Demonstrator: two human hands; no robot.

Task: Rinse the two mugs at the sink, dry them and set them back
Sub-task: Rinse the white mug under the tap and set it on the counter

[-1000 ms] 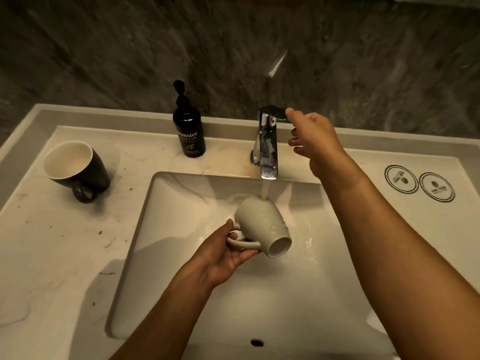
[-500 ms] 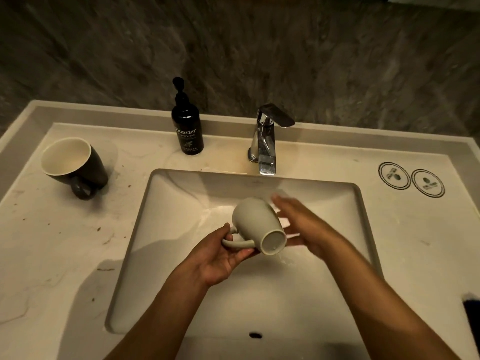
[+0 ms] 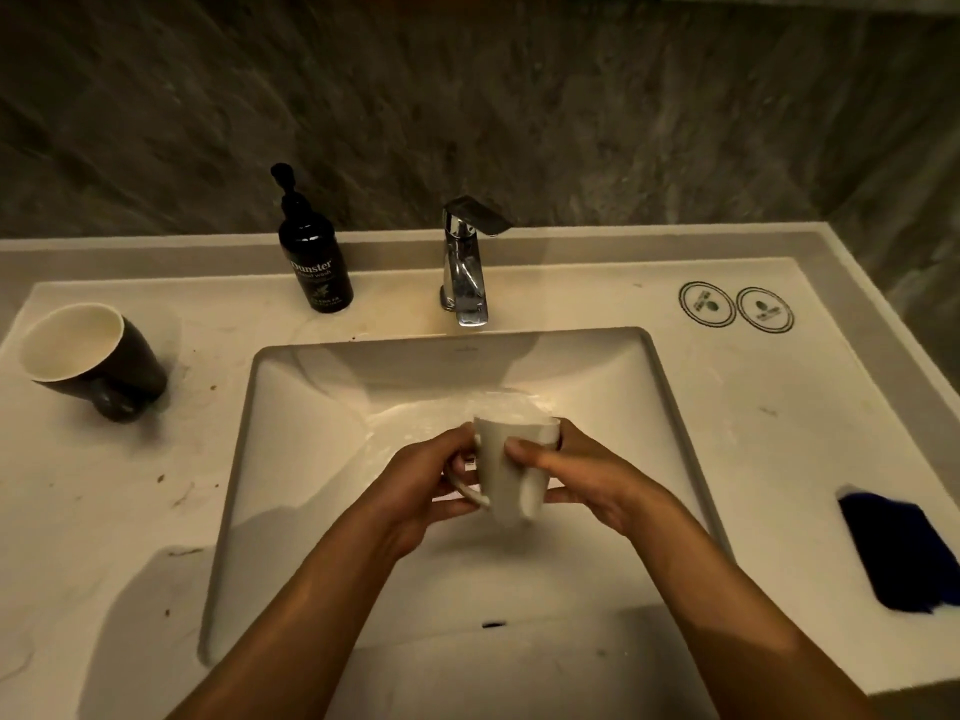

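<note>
A white mug (image 3: 506, 472) is held over the sink basin (image 3: 322, 407), mouth pointing away from me. My left hand (image 3: 421, 485) grips its handle. My right hand (image 3: 587, 480) wraps the mug's right side, thumb across the front. A second mug, black outside and white inside (image 3: 88, 363), stands on the counter at the far left, its handle towards me. The chrome tap (image 3: 465, 262) stands behind the basin and no water runs from it.
A black pump bottle of hand wash (image 3: 311, 252) stands left of the tap. Two round coasters (image 3: 735, 306) lie at the back right. A dark blue cloth (image 3: 898, 553) lies at the counter's right edge. Brown specks mark the left counter (image 3: 104, 511).
My right hand left the tap lever, came down and took the mug's side. The water stopped. The mug turned from mouth-towards-me to mouth-away.
</note>
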